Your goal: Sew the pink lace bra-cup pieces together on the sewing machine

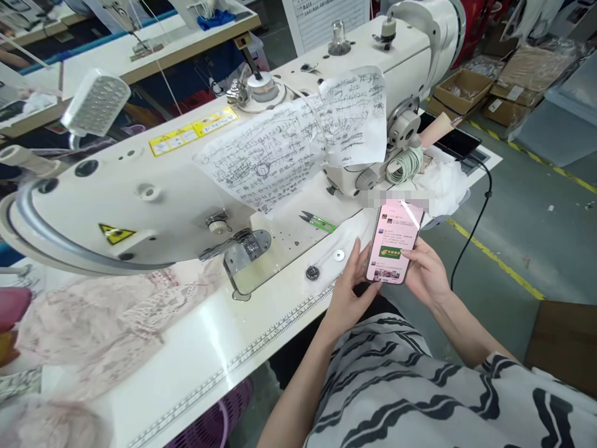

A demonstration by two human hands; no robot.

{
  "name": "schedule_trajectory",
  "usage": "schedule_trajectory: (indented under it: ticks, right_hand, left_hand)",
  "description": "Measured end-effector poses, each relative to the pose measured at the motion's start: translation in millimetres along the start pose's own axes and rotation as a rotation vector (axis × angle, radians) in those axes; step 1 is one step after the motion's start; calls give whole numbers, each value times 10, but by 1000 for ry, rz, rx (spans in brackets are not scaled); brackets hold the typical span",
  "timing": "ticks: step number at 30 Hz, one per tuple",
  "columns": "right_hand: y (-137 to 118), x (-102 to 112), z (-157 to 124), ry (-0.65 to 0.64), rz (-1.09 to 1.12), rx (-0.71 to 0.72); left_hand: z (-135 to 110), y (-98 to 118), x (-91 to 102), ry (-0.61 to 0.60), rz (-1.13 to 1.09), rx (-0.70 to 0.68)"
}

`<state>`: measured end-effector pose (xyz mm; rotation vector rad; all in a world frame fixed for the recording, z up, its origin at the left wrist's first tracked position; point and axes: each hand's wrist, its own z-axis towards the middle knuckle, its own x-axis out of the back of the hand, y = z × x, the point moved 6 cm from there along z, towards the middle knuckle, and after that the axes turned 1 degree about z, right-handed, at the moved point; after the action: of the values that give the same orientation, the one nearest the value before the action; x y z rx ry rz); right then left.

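Note:
A smartphone (392,236) with a lit pink screen is held upright at the table's front edge. My left hand (349,292) grips its lower left side, with the thumb by the bottom corner and some fingers behind. From the other side, my right hand (426,274) closes around the right edge, its thumb over the screen. On the sewing machine bed nearby lie green thread snips (321,223). A dark metal bobbin case (312,272) and a small silver disc (339,255) rest left of my left hand.
The white sewing machine (177,180) carries handwritten paper sheets (280,152). Pale pink lace fabric (107,317) covers the table's left part. A printed ruler (261,342) runs along the front edge. Below stands a purple basket (214,423). A black cable (471,236) hangs at the right.

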<state>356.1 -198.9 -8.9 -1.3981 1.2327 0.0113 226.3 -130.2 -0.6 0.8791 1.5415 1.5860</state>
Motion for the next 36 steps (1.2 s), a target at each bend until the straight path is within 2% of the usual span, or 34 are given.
schedule_trajectory:
  ticks: [36]
  right_hand:
    - [-37, -32, -15, 11, -46, 7]
  left_hand:
    - [0, -13, -4, -3, -27, 9]
